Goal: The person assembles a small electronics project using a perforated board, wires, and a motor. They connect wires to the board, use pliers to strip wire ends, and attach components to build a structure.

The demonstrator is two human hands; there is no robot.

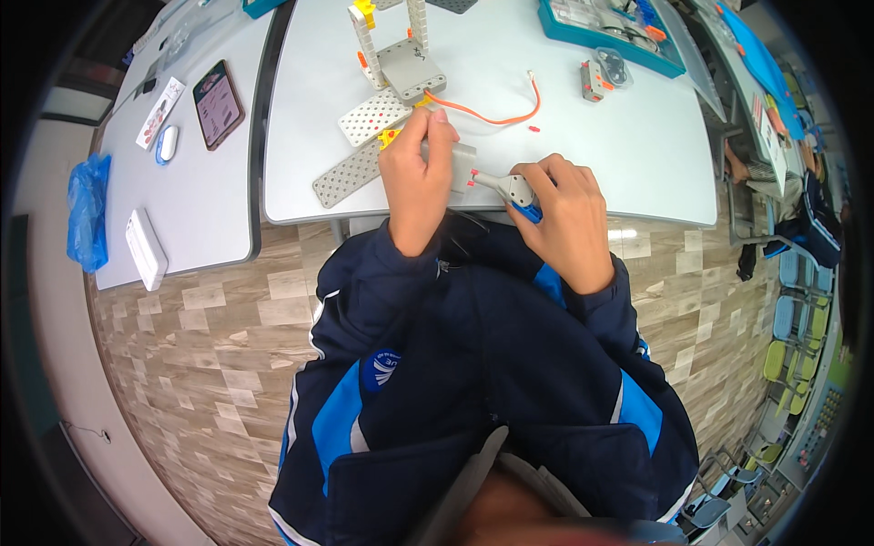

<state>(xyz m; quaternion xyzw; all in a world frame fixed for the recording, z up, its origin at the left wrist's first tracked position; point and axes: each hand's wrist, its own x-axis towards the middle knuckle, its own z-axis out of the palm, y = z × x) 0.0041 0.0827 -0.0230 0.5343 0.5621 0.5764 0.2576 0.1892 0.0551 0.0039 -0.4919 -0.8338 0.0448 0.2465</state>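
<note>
My left hand (417,178) grips a small grey block (462,165) at the near edge of the white table (583,146). My right hand (564,218) holds a grey and blue tool (515,191) whose tip meets that block. Just beyond the left hand lie two grey perforated plates (360,146) with yellow pieces, and an upright white and grey frame model (401,55). An orange cable (496,116) runs from the model across the table.
A small grey and orange part (592,80) and a teal parts tray (610,32) lie at the far right. On the left table are a phone (218,103), a white mouse (167,143), a white box (146,247) and a blue bag (86,214). Chairs stand at the right.
</note>
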